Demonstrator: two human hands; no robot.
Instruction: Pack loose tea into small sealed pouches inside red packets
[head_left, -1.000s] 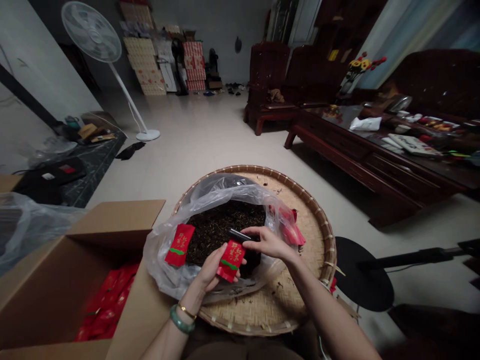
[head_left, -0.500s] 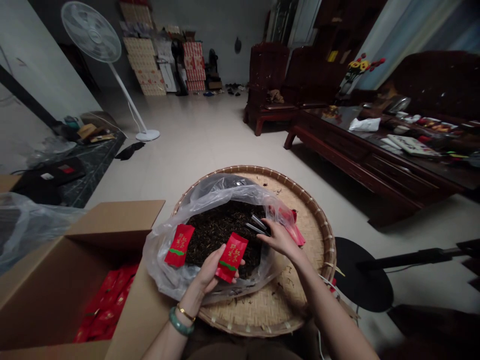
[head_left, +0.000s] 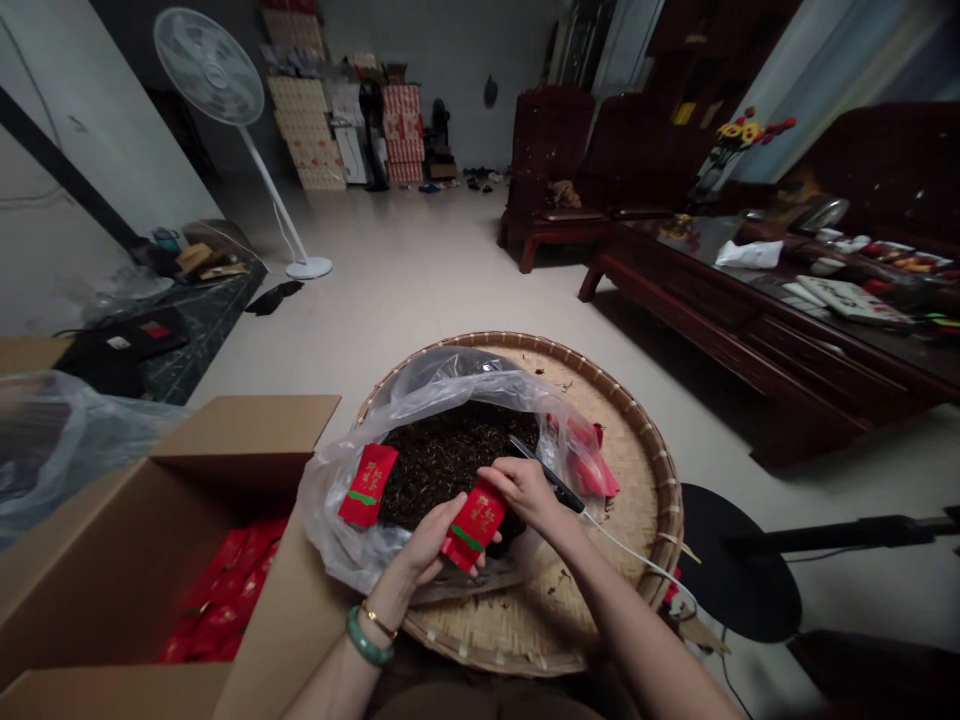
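Observation:
My left hand [head_left: 435, 541] holds a red tea packet [head_left: 477, 520] with gold characters and a green band, upright over an open clear plastic bag [head_left: 337, 545]. The fingers of my right hand [head_left: 521, 490] pinch the packet's top edge. Just beyond that hand, a slim dark-handled tool with a metal tip and white cord, perhaps a hand-held heat sealer [head_left: 564, 492], lies across the bag's right side. Dark loose tea leaves [head_left: 442, 450] fill the bag. Another red packet [head_left: 368, 485] rests on the leaves at the left.
A round woven bamboo tray [head_left: 637, 420] carries the bag and more red packets [head_left: 592, 465] at its right. Left of it stands an open cardboard box [head_left: 292, 590] with several red packets inside. A black round stand base [head_left: 750, 580] and a dark wooden table [head_left: 720, 300] are at right.
My right hand has let go of the silver-pronged tool and moved left onto the packet's top edge. The tool now lies behind that hand. The view has shifted slightly.

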